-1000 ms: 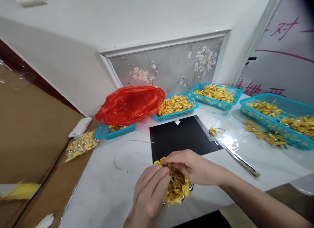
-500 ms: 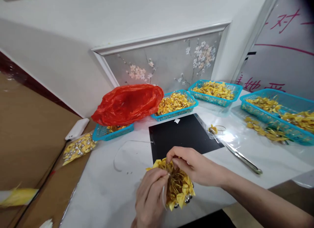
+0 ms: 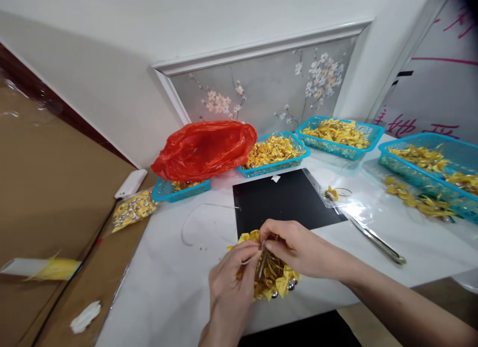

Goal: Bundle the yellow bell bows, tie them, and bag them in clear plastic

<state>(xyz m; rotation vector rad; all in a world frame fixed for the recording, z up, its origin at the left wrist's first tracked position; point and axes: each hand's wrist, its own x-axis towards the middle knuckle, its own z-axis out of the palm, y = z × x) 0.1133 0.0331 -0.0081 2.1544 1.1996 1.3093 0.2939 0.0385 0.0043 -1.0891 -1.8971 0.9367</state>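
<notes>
A round bunch of yellow ribbon flowers (image 3: 282,282) with silver balls on its rim and thin gold stems gathered at its centre is on the near part of the table. Over that centre, the thumb and finger of my left hand (image 3: 233,285) pinch a thin white cord (image 3: 246,261). My right hand (image 3: 297,250) is closed too, its fingertips meeting the left ones on what looks like the same cord. The fingers partly hide the stems. Just beyond the bunch lies a black mat (image 3: 276,197).
Blue baskets (image 3: 274,163) of yellow flowers line the back, one partly under a red plastic bag (image 3: 201,150). Tweezers (image 3: 377,240) and a single flower (image 3: 331,193) lie right. A loose white cord (image 3: 184,230) and a bag of flowers (image 3: 134,210) lie left.
My left hand has shifted so its fingertips meet the right hand's over the stems. The cord end that hung beside the bunch now runs across my left fingers. The view has turned slightly left.
</notes>
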